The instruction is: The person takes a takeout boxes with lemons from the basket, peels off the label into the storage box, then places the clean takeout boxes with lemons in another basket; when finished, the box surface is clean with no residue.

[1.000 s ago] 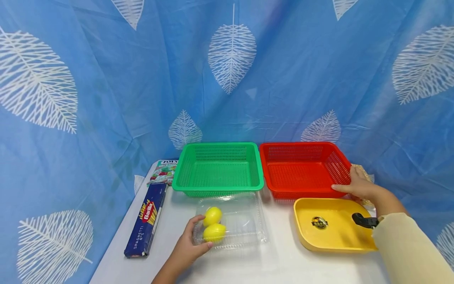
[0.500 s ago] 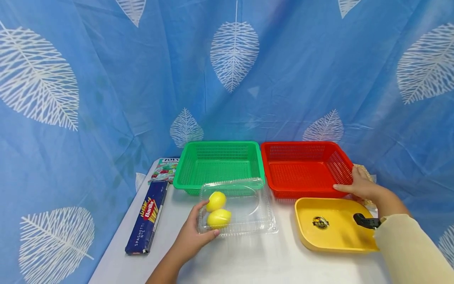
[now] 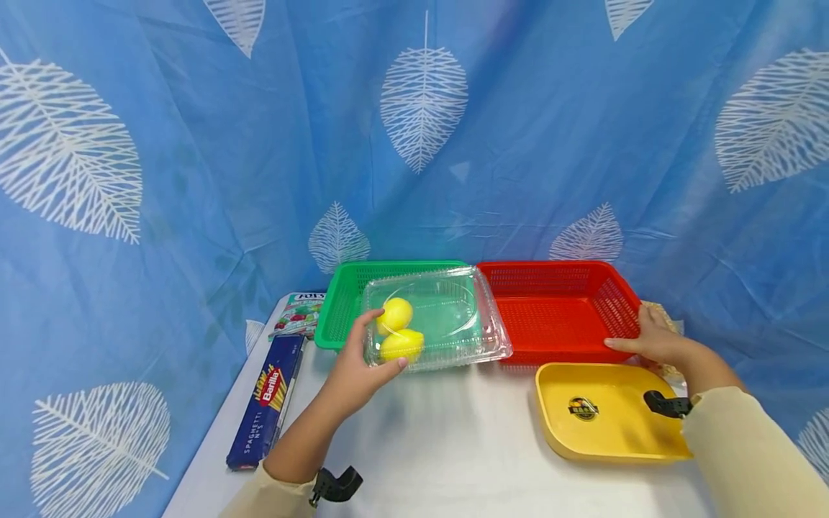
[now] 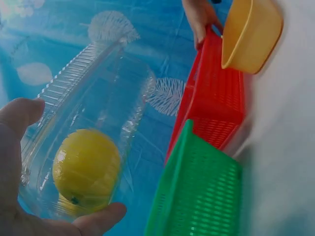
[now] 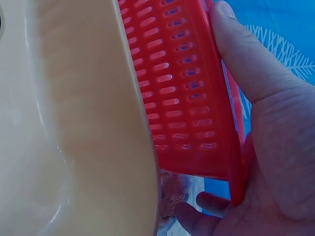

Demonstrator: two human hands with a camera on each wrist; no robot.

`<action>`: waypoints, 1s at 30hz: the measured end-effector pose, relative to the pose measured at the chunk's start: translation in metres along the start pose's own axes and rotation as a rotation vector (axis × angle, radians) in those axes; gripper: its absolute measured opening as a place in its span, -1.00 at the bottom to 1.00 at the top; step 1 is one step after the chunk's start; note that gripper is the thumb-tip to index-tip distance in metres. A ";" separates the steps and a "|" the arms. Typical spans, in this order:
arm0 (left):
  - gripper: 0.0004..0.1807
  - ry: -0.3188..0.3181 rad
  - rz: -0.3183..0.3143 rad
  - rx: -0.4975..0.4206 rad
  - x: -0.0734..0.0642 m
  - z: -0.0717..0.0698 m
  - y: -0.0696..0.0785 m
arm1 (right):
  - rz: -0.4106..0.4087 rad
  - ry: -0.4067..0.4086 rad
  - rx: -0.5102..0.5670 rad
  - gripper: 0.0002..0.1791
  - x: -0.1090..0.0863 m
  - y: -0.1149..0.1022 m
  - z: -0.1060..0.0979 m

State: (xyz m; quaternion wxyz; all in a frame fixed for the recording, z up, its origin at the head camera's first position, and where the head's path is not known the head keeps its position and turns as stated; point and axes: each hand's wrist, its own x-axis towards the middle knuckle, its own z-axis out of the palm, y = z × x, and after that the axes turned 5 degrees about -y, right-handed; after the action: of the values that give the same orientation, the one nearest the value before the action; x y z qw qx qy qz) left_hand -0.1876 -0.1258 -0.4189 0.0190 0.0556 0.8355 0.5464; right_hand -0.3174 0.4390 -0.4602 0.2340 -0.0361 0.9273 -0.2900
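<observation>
My left hand (image 3: 359,367) grips the left end of a clear plastic clamshell box (image 3: 447,316), thumb at the near side and fingers at the far side. Inside, two yellow lemons (image 3: 401,345) lie at the end by my hand; one lemon (image 4: 86,167) largely covers the other in the left wrist view. The box is held up over the green basket (image 3: 332,316), its right edge overlapping the red basket (image 3: 550,352). My right hand (image 3: 660,342) holds that red basket by its near right corner, with the thumb (image 5: 246,54) along the rim and the fingers curled outside.
A yellow tray (image 3: 615,410) stands in front of the red basket. At left lie a blue Barilla spaghetti box (image 3: 268,403) and a colourful printed packet (image 3: 301,313). Another packet (image 3: 670,370) shows partly beside the right hand. A blue leaf-print curtain (image 3: 414,208) hangs behind the table.
My left hand has lifted the clamshell box with the lemons off the white table and carried it forward over the green basket. The right hand stays on the red basket.
</observation>
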 end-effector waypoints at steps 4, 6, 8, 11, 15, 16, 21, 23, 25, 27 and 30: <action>-0.01 -0.007 0.041 -0.023 0.021 -0.001 0.016 | 0.001 -0.004 -0.006 0.57 -0.002 -0.002 -0.003; -0.02 -0.015 0.055 -0.029 0.032 -0.001 0.022 | 0.001 -0.004 -0.011 0.57 -0.002 -0.003 -0.004; -0.03 -0.021 0.057 -0.030 0.041 0.000 0.029 | 0.005 -0.010 -0.002 0.58 -0.002 -0.003 -0.004; -0.05 -0.036 0.050 -0.019 0.055 0.004 0.038 | 0.010 -0.015 0.023 0.59 -0.002 -0.003 -0.004; -0.06 -0.060 0.060 -0.025 0.073 0.010 0.047 | 0.009 -0.010 0.044 0.59 -0.004 -0.001 -0.003; -0.05 -0.063 0.066 -0.027 0.078 0.011 0.048 | 0.006 -0.009 0.046 0.59 -0.003 -0.001 -0.002; -0.05 -0.079 0.099 -0.020 0.099 0.018 0.053 | -0.011 -0.004 0.051 0.59 -0.001 0.001 0.001; -0.05 -0.089 0.113 -0.009 0.107 0.023 0.057 | -0.013 0.000 0.043 0.59 -0.001 0.002 0.000; -0.04 -0.098 0.128 -0.004 0.115 0.028 0.061 | -0.008 0.001 0.031 0.58 -0.002 0.002 -0.001; -0.03 -0.105 0.138 0.006 0.123 0.035 0.064 | 0.001 -0.002 0.020 0.59 -0.002 0.001 -0.002; -0.04 -0.115 0.144 0.020 0.133 0.045 0.068 | 0.009 -0.011 0.020 0.59 -0.001 -0.001 -0.002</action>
State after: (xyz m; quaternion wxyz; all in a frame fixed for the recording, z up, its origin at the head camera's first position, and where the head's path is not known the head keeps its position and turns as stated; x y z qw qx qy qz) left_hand -0.3104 -0.0431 -0.3706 0.0273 0.1469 0.8323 0.5339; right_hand -0.3175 0.4394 -0.4576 0.2407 -0.0311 0.9232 -0.2979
